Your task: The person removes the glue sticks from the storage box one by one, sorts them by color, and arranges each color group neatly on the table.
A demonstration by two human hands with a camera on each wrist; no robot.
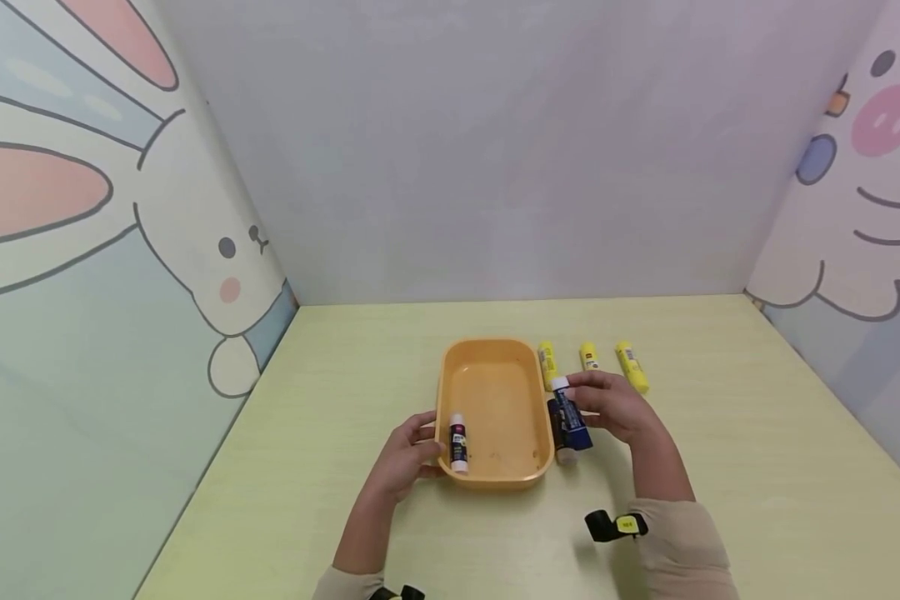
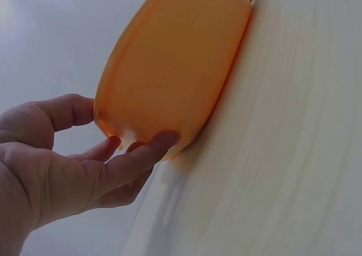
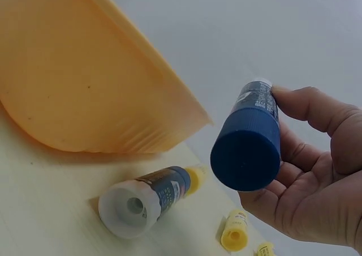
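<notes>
My left hand (image 1: 407, 457) grips the left side of an orange plastic tray (image 1: 495, 482), which stands on the table. Seen from the left wrist, its thumb meets the rim while the other fingers (image 2: 127, 165) reach along the wall. Inside the tray, at its near left, lies a dark glue stick (image 1: 458, 442) with white ends. Off the tray's right side, my right hand (image 1: 615, 407) pinches a blue glue stick (image 3: 247, 145) above the table. Below that one, another dark blue glue stick (image 3: 164, 189) lies next to the tray.
A yellow glue stick (image 1: 547, 365) lies close to the tray's far right side. Farther right lie a second yellow glue stick (image 1: 588, 356), partly behind my right hand, and a third yellow glue stick (image 1: 632, 367). Walls enclose the table (image 1: 330, 400) at the back and sides.
</notes>
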